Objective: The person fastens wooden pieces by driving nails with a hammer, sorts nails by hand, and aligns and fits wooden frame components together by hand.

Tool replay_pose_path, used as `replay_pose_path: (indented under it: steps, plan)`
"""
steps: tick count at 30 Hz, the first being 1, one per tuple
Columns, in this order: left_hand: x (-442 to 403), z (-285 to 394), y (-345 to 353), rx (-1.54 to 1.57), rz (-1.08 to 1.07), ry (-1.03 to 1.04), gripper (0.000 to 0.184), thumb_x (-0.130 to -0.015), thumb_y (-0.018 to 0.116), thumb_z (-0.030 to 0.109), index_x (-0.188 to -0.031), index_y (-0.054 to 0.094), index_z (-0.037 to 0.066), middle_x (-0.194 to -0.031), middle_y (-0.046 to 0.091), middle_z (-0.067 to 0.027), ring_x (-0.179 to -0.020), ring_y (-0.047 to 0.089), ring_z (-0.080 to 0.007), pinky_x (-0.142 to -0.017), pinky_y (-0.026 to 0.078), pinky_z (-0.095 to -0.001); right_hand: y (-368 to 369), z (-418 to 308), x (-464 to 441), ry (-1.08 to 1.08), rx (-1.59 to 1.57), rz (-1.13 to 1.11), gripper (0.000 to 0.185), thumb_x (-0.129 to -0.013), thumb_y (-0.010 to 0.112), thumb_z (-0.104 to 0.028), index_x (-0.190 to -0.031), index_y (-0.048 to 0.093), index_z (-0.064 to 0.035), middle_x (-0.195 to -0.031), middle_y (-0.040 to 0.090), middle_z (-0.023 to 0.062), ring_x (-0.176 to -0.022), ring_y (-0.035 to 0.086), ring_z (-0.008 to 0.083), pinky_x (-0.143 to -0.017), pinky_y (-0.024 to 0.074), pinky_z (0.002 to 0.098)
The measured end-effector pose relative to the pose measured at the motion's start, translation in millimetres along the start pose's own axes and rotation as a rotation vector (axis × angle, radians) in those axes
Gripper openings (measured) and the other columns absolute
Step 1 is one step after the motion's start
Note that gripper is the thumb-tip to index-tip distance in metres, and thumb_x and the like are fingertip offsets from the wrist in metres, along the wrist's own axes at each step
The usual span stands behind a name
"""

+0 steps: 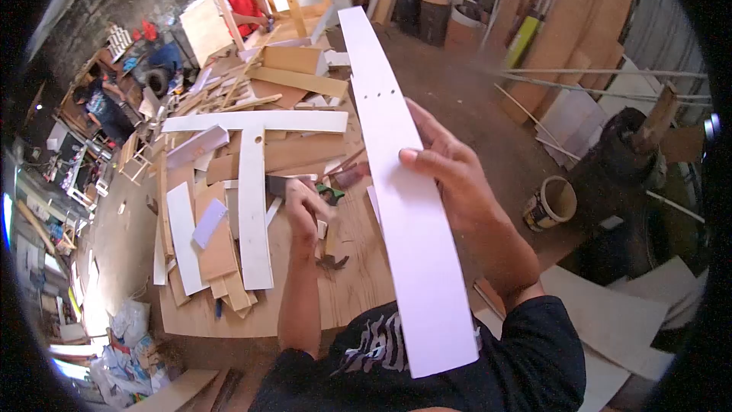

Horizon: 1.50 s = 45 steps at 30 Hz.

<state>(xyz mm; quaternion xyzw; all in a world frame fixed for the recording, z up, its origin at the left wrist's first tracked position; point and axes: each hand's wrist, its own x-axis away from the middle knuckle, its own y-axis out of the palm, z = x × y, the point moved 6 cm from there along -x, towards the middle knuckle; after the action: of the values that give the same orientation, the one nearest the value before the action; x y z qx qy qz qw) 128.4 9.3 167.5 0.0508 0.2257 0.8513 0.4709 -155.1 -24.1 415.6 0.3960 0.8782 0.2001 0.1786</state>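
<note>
A long white board [415, 236] stands upright and slightly tilted in front of me, with several small dark holes across its upper part. My right hand [450, 164] grips it at the right edge, thumb on the near face and fingers behind. Lower down and to the left, my left hand [305, 210] is over the wooden table among the scraps, next to a dark flat piece. Its fingers are blurred, so whether they hold anything cannot be made out. Just beyond it lies a small green and black object [330, 194].
Wood offcuts and white strips [255, 214] cover the left of the table [358, 290]. A person in red [244, 0] stands at its far end; another person [107, 107] is farther left. A bucket [550, 204] and leaning boards [579, 15] are at the right.
</note>
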Motion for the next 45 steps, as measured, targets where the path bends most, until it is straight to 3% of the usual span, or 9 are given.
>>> replay_pose_path:
  steps: [4,7,13,16,30,33,36,40,45]
  plan:
    - [21,192,131,0.269,-0.128,0.322,0.028,-0.097,0.046,0.019,-0.119,0.051,0.002,-0.109,0.056,-0.0074,-0.103,0.055,-0.0196,-0.097,0.041,-0.0347,1,2,-1,0.042,-0.013,-0.096,0.09,-0.088,0.068,-0.01,-0.155,0.009,-0.0024,-0.133,0.051,0.0208,-0.111,0.058,0.0235,-0.092,0.0502,0.0368]
    - [28,262,192,0.193,-0.152,0.547,0.026,-0.101,0.049,0.016,-0.123,0.05,0.002,-0.118,0.057,-0.0108,-0.113,0.055,-0.0205,-0.102,0.04,-0.0377,-2,8,-3,0.031,-0.053,-0.186,0.093,-0.089,0.07,-0.012,-0.156,0.007,-0.0024,-0.139,0.046,0.0214,-0.116,0.056,0.0244,-0.094,0.0493,0.0361]
    - [5,245,236,-0.123,-0.268,0.486,0.029,-0.1,0.054,0.018,-0.126,0.047,0.005,-0.112,0.064,-0.0185,-0.105,0.064,-0.0265,-0.093,0.052,-0.0413,-5,16,-3,0.08,-0.059,-0.226,0.093,-0.09,0.07,-0.014,-0.155,0.004,-0.0016,-0.146,0.039,0.0196,-0.123,0.051,0.0247,-0.101,0.0446,0.0371]
    - [5,227,240,0.058,-0.311,0.45,0.029,-0.099,0.056,0.014,-0.124,0.043,0.004,-0.11,0.066,-0.0211,-0.105,0.066,-0.0267,-0.089,0.056,-0.0391,-4,19,3,0.12,-0.087,-0.238,0.093,-0.09,0.069,-0.013,-0.155,0.003,-0.002,-0.148,0.037,0.0202,-0.129,0.045,0.0265,-0.106,0.0411,0.0379]
    - [3,222,228,-0.408,-0.317,0.464,0.045,-0.085,0.07,-0.003,-0.124,0.048,0.0,-0.106,0.07,-0.0174,-0.102,0.067,-0.021,-0.087,0.054,-0.0325,-11,16,0,0.006,0.021,-0.274,0.087,-0.095,0.063,-0.015,-0.156,0.003,-0.0051,-0.142,0.045,0.0195,-0.125,0.049,0.027,-0.101,0.0445,0.0372]
    - [1,219,225,-0.417,-0.347,0.506,0.043,-0.085,0.071,-0.003,-0.123,0.051,-0.001,-0.107,0.07,-0.0172,-0.1,0.068,-0.0203,-0.085,0.055,-0.0306,-20,5,-6,0.007,0.039,-0.236,0.07,-0.096,0.061,-0.016,-0.153,0.022,-0.0044,-0.136,0.05,0.0177,-0.117,0.055,0.0223,-0.092,0.0503,0.0341]
    - [-2,217,222,-0.372,-0.317,0.448,0.044,-0.085,0.07,-0.003,-0.125,0.051,-0.001,-0.106,0.07,-0.0171,-0.097,0.069,-0.0193,-0.082,0.055,-0.029,-37,-11,-20,-0.286,0.511,-0.048,0.04,-0.095,0.065,-0.022,-0.128,0.057,-0.0015,-0.114,0.059,0.0147,-0.094,0.064,0.0175,-0.081,0.0554,0.0315]
    - [3,217,221,-0.419,-0.266,0.447,0.047,-0.085,0.071,-0.001,-0.127,0.05,-0.002,-0.103,0.071,-0.0166,-0.095,0.069,-0.018,-0.081,0.055,-0.0282,-22,-47,-31,-0.68,0.692,0.046,0.033,-0.091,0.069,-0.018,-0.12,0.064,-0.004,-0.114,0.062,0.0121,-0.093,0.066,0.0199,-0.078,0.0574,0.0311]
    - [6,217,218,-0.429,-0.265,0.435,0.047,-0.085,0.071,-0.001,-0.127,0.05,-0.002,-0.102,0.071,-0.0159,-0.095,0.069,-0.0172,-0.081,0.055,-0.0282,-15,-52,-57,-0.636,0.7,-0.038,0.028,-0.084,0.076,-0.012,-0.11,0.069,-0.0047,-0.109,0.065,0.0105,-0.096,0.067,0.0182,-0.079,0.0568,0.0296]
